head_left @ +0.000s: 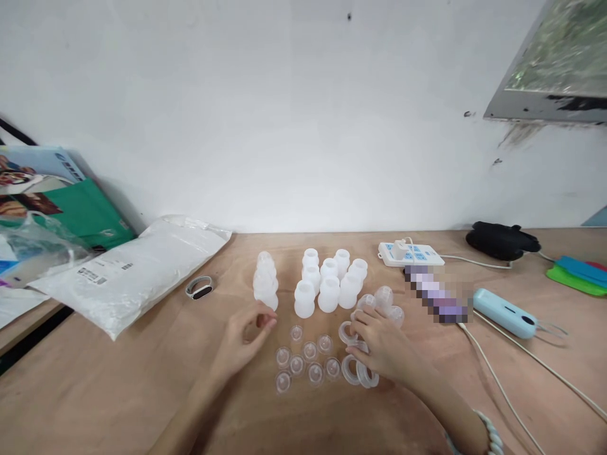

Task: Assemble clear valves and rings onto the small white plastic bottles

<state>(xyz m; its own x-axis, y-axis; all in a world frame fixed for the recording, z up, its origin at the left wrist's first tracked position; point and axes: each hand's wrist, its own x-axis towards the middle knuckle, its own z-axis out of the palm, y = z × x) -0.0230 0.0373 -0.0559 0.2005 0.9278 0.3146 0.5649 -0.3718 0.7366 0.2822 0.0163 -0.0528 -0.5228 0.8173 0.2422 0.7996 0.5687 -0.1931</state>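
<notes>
My left hand (249, 335) is beside a short row of assembled white bottles with clear domed tops (265, 278). Its thumb and forefinger curve toward each other, slightly apart, and no object shows between them. With its fingers bent, my right hand (379, 341) pinches at a translucent bottle collar ring (346, 332). More collar rings (351, 371) lie just in front of that hand. Clear domed caps (384, 297) stand behind it, partly hidden by the fingers. Between my hands, several clear bottle teats (310, 351) sit on the table. Several open-necked white bottles (329, 294) stand behind them.
A white plastic mailing bag (147, 265) and a fitness band (200, 288) lie on the left. To the right are a power strip (411, 254), a blurred phone-like object (436, 296), a light-blue device (505, 313), cables and a black pouch (502, 240).
</notes>
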